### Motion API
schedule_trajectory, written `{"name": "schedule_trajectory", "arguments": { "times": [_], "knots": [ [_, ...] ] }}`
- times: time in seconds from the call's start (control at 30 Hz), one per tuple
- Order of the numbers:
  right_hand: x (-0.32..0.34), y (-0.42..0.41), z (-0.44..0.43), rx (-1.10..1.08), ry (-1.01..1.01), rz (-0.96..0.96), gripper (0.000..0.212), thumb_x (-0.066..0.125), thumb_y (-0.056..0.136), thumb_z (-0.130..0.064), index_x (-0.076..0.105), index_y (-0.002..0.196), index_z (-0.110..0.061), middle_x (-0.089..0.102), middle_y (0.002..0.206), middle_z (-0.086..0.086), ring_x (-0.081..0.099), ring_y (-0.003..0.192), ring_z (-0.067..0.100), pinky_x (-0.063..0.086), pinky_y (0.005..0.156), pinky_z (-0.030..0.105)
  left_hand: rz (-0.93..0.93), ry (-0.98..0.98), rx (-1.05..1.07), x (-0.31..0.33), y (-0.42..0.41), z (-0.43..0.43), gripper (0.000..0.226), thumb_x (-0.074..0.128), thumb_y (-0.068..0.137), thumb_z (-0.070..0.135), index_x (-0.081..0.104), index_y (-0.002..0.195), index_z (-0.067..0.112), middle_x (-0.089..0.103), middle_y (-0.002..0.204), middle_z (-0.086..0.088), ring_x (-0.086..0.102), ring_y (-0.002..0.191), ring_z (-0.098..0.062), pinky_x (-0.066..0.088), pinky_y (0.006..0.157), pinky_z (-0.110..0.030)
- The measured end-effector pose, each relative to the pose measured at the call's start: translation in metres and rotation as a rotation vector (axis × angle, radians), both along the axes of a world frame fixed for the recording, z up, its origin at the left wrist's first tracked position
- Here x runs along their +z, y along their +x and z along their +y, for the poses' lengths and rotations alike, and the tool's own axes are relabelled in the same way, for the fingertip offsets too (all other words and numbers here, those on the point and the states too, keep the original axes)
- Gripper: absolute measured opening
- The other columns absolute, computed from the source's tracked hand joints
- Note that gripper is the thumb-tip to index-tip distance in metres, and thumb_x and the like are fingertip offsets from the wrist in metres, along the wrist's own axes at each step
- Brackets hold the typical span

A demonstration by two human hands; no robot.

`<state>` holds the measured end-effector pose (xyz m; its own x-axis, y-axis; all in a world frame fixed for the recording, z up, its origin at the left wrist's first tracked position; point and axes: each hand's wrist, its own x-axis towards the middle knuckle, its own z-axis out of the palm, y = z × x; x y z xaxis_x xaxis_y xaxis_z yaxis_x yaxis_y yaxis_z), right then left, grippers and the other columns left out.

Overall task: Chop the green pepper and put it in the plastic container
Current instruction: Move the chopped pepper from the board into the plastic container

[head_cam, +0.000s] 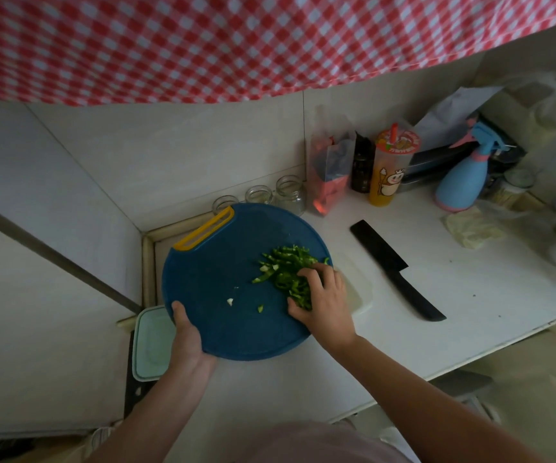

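**Pepper chopped, all of it on the board**

Right fingers (313,279) were curled over the near end of the chopped green pepper (285,269), thumb tucked in from the other side, so the right hand (325,299) was cupping a clump of it. The pile sat around 3 o'clock on the round blue cutting board (223,255). The left hand (186,335) gripped the board's rim at 7 o'clock, thumb on top, fingers hidden underneath. That same edge overlapped the pale green plastic container (151,342); couldn't tell if they touched. A black knife (395,269) lay on the white counter (437,295) off at 3 o'clock, with glass jars (290,193) at 12
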<state>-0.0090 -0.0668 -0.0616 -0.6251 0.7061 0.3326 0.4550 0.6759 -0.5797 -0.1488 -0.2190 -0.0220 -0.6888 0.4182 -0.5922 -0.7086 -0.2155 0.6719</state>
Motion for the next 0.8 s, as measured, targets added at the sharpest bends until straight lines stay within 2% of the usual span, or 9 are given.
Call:
{"name": "schedule_trajectory", "arguments": {
  "times": [0.2,0.27,0.4,0.53,0.63,0.7,0.8],
  "knots": [
    [-0.008,0.004,0.009,-0.031,0.041,0.011,0.046,0.073,0.072,-0.032,0.054,0.11,-0.015,0.053,0.113,0.01,0.039,0.105,0.02,0.047,0.089,0.037,0.016,0.002,-0.008,0.004,0.002,0.001,0.041,0.026,0.095,0.059,0.057,0.105,0.034,0.056,0.124,0.003,0.057,0.103,-0.018,0.042,0.097,-0.043],
    [-0.011,0.008,0.017,-0.063,0.051,-0.012,0.048,0.076,0.07,-0.029,0.054,0.11,-0.013,0.053,0.113,0.012,0.04,0.104,0.021,0.048,0.088,0.038,0.011,-0.006,-0.008,0.004,-0.001,0.001,0.041,0.027,0.094,0.059,0.057,0.106,0.034,0.058,0.121,0.003,0.056,0.107,-0.02,0.044,0.094,-0.042],
    [-0.013,0.017,0.032,-0.134,0.033,-0.083,0.048,0.077,0.071,-0.025,0.058,0.112,-0.006,0.054,0.112,0.015,0.049,0.103,0.03,0.049,0.088,0.043,-0.002,-0.008,-0.008,0.005,-0.007,0.0,0.043,0.028,0.094,0.061,0.054,0.114,0.034,0.053,0.133,0.001,0.051,0.12,-0.024,0.04,0.102,-0.045],
    [-0.015,0.029,0.042,-0.156,0.001,-0.127,0.041,0.073,0.077,-0.024,0.058,0.108,-0.004,0.054,0.109,0.015,0.052,0.099,0.032,0.049,0.087,0.045,0.007,-0.007,-0.002,0.005,-0.011,-0.002,0.042,0.027,0.094,0.06,0.055,0.111,0.033,0.05,0.138,0.001,0.049,0.123,-0.023,0.037,0.106,-0.045],
    [-0.015,0.035,0.044,-0.139,-0.009,-0.117,0.042,0.058,0.083,-0.04,0.057,0.107,-0.005,0.055,0.107,0.012,0.051,0.099,0.03,0.048,0.088,0.043,0.018,-0.007,-0.014,0.006,-0.012,-0.003,0.046,0.024,0.095,0.059,0.052,0.12,0.032,0.052,0.132,0.003,0.051,0.116,-0.022,0.039,0.101,-0.042],
    [-0.007,0.034,0.043,-0.144,-0.024,-0.072,0.05,0.043,0.086,-0.05,0.056,0.108,-0.006,0.054,0.11,0.011,0.049,0.104,0.027,0.046,0.092,0.039,0.02,0.002,-0.03,0.007,-0.012,-0.003,0.044,0.023,0.096,0.059,0.054,0.115,0.033,0.053,0.127,0.002,0.053,0.11,-0.021,0.041,0.096,-0.04],
    [0.019,0.016,0.033,-0.056,0.004,0.014,0.049,0.041,0.088,-0.049,0.056,0.114,-0.01,0.052,0.121,0.009,0.046,0.115,0.023,0.042,0.098,0.034,0.039,0.013,-0.053,0.01,-0.01,-0.003,0.042,0.023,0.096,0.057,0.057,0.105,0.035,0.058,0.118,0.004,0.055,0.108,-0.02,0.042,0.092,-0.04]
  ]
}}
